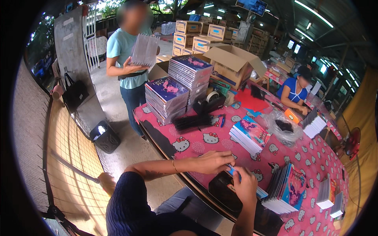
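Both my hands come together at the table's near edge over a dark, box-like object (220,188). Between them runs a narrow blue strip, the edge of a blue-covered notebook (260,192); most of it is hidden. My left hand (217,161) has its fingers pinched at the far end of that edge. Curled fingers of my right hand (245,185) grip it closer to the middle. Right of my right hand stands a row of wire-bound notebooks (284,189) with blue and pink covers. Another fanned stack of notebooks (249,134) lies beyond my hands.
Tall notebook stacks (167,98), black binding wires (191,123), a tape dispenser (209,103) and a plastic bag (284,128) occupy the pink table (220,147). An open carton (230,65) is behind. One person (128,59) stands holding notebooks; another (294,90) works at the right.
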`<state>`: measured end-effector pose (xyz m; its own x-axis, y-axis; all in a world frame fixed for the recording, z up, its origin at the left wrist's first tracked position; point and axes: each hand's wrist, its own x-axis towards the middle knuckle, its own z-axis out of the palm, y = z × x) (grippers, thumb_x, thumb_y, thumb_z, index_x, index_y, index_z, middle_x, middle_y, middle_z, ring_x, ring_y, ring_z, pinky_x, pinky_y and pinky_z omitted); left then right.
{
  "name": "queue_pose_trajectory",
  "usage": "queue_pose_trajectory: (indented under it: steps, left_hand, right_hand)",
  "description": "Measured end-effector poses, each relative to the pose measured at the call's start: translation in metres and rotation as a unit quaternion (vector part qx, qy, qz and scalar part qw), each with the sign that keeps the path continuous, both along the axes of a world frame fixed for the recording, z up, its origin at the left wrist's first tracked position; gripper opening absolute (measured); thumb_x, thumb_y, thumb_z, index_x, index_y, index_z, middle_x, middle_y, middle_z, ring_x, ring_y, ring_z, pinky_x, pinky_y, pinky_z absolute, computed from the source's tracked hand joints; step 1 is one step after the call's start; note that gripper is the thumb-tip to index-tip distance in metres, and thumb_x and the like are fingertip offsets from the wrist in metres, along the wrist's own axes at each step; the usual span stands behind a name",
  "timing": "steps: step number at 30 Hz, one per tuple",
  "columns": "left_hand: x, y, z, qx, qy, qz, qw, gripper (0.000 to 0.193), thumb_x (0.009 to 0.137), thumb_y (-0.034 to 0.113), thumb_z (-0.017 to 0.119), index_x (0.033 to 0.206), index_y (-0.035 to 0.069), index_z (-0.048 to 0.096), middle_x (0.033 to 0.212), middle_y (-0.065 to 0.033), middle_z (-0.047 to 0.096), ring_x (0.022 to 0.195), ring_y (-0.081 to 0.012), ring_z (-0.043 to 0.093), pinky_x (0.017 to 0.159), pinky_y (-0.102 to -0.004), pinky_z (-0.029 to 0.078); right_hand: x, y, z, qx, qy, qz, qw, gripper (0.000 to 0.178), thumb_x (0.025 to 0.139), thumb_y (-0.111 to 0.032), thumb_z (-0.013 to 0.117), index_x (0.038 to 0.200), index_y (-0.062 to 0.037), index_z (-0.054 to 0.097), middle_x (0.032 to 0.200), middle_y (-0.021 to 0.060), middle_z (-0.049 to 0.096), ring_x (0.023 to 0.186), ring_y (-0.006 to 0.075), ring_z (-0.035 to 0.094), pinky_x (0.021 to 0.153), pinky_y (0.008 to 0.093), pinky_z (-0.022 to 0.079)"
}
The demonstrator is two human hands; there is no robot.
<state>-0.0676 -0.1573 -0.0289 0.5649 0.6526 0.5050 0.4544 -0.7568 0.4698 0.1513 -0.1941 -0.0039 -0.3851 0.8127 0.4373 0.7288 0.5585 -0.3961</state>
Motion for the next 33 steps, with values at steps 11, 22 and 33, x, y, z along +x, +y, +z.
queue_pose_trajectory:
  steps: [11,22,33]
  left_hand:
    - [0.025,0.004,-0.005,0.089,0.141,0.114,0.979,0.070,0.096,0.055,0.054,0.145,0.005,0.046,0.139,-0.0145,0.051,0.122,-0.0342,0.055,0.092,-0.0528,0.045]
    - [0.037,-0.019,-0.035,0.199,0.165,0.208,0.943,0.080,0.096,0.060,0.050,0.154,0.006,0.039,0.163,-0.0155,0.033,0.150,-0.0307,0.031,0.114,-0.0658,0.024]
    - [0.045,-0.045,-0.049,0.245,0.219,0.145,0.933,0.088,0.090,0.066,0.053,0.150,0.002,0.042,0.157,-0.0185,0.041,0.144,-0.0346,0.040,0.111,-0.0639,0.029]
  right_hand:
    - [0.016,0.010,-0.008,0.012,-0.039,-0.011,0.999,0.015,0.097,-0.020,0.060,0.107,-0.0144,0.070,0.090,0.0119,0.067,0.077,0.0382,0.067,0.066,0.0496,0.051]
    - [0.022,-0.001,0.001,0.025,-0.051,-0.001,0.998,0.020,0.097,-0.020,0.060,0.114,-0.0156,0.069,0.095,0.0116,0.069,0.078,0.0365,0.068,0.068,0.0481,0.052]
    - [0.057,-0.016,-0.012,0.018,-0.018,-0.028,0.999,0.020,0.092,-0.016,0.065,0.111,-0.0156,0.070,0.090,0.0100,0.072,0.075,0.0340,0.069,0.066,0.0461,0.052]
